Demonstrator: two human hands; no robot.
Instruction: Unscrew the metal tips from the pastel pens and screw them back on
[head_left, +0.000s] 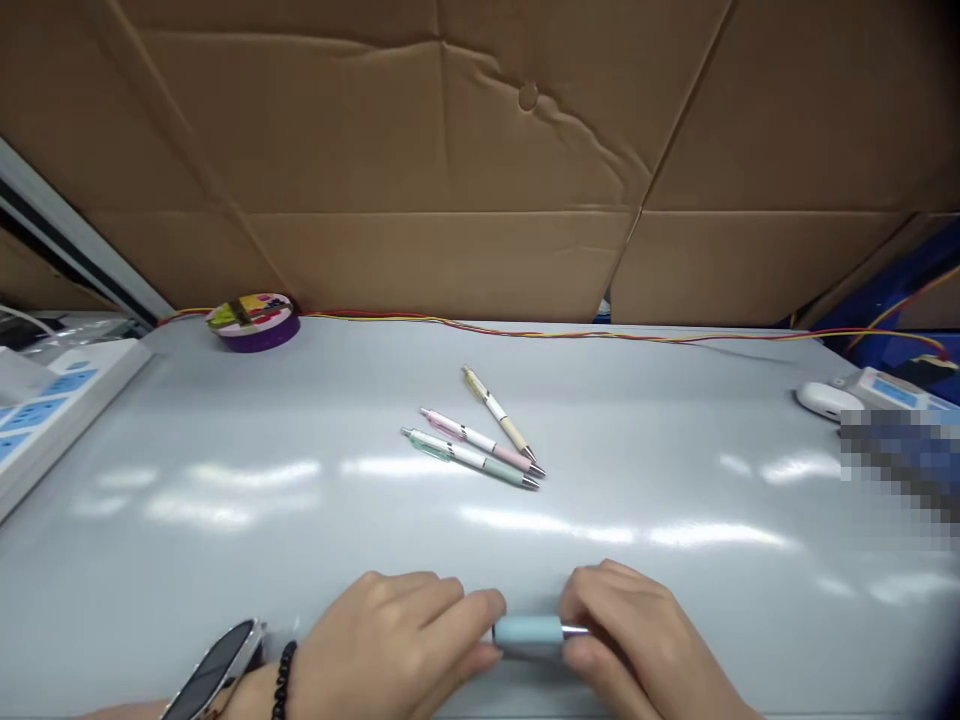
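Note:
Both of my hands meet at the near edge of the grey table (225, 480), gripping one light blue pen (529, 632) between them. My left hand (397, 640) is closed on its left end, and my right hand (637, 640) is closed on its right end, where a bit of metal shows. A watch and a dark bead bracelet sit on my left wrist. Farther out, three pens lie side by side with tips pointing right: a yellow pen (496, 410), a pink pen (480, 439) and a green pen (469, 457).
A purple roll of tape (253, 320) sits at the back left. A red and yellow wire (570, 334) runs along the back edge under a cardboard wall (450, 150). A white power strip (52, 395) lies at left; a white device (829, 399) at right.

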